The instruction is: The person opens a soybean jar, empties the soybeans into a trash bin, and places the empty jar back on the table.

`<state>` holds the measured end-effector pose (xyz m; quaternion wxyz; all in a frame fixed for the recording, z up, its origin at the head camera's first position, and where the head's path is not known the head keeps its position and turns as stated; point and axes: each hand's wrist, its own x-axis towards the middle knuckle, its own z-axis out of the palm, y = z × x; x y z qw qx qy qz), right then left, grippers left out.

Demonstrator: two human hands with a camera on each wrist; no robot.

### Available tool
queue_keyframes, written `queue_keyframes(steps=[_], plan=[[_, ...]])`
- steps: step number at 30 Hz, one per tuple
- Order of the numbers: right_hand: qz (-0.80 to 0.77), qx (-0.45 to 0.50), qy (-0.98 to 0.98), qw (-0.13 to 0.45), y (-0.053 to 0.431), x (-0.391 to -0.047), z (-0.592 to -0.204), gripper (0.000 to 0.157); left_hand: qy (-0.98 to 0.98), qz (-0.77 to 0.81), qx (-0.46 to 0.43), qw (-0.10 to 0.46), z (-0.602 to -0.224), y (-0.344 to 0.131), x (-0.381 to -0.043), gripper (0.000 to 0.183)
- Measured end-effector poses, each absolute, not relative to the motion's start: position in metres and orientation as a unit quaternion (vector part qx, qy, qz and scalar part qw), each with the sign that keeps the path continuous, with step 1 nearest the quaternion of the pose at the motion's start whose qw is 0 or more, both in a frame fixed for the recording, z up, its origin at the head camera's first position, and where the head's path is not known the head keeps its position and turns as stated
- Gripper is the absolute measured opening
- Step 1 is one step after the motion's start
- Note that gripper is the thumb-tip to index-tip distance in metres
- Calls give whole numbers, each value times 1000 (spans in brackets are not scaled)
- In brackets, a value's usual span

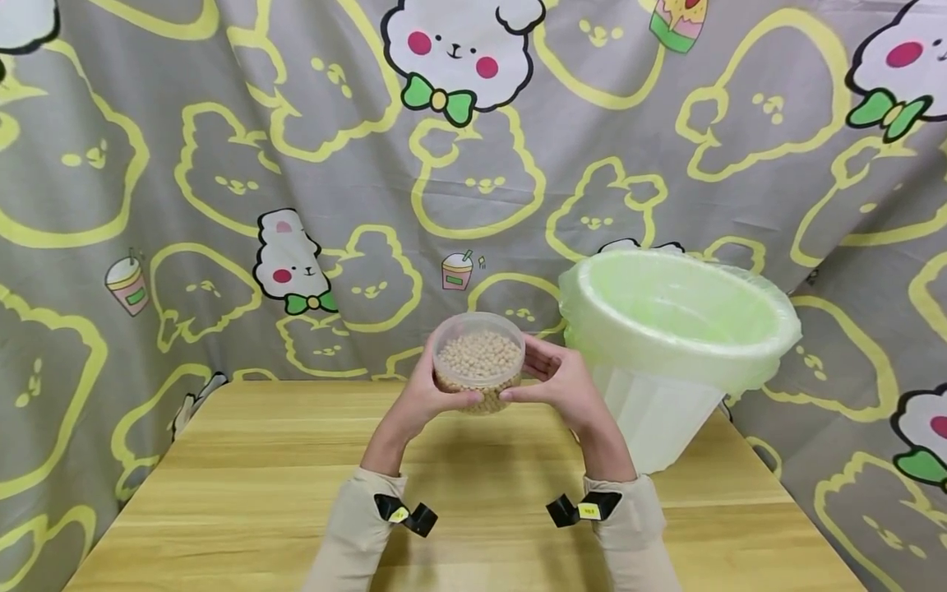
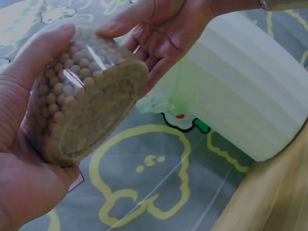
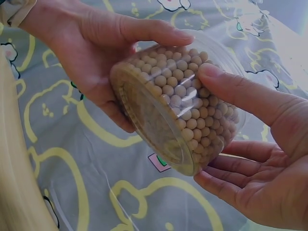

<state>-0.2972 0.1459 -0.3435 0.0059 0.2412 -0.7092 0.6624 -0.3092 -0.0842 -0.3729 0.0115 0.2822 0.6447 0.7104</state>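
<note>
In the head view, we see the left hand point(image 1: 423, 396) and right hand point(image 1: 568, 388) together grasping a clear round plastic tub point(image 1: 473, 395) of beige pellets point(image 1: 481, 352), raised above a wood-grain table point(image 1: 244, 493). To the right stands a white bin point(image 1: 647, 419) with a pale green liner point(image 1: 666, 362).

In the left wrist view, we see the tub's underside and the left hand clasping its side.

In the right wrist view, we find the right hand gripping the opposite side, thumb against the clear wall.
</note>
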Motion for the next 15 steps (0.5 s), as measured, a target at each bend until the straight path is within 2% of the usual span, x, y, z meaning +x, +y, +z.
queue_keyframes(steps=[8, 15], plan=[[653, 249, -715, 8, 143, -297, -342, 80, 671, 687, 278, -21, -357, -83, -297, 114], [647, 259, -717, -1, 139, -296, -344, 79, 699, 660, 259, -93, -374, -86, -310, 108]])
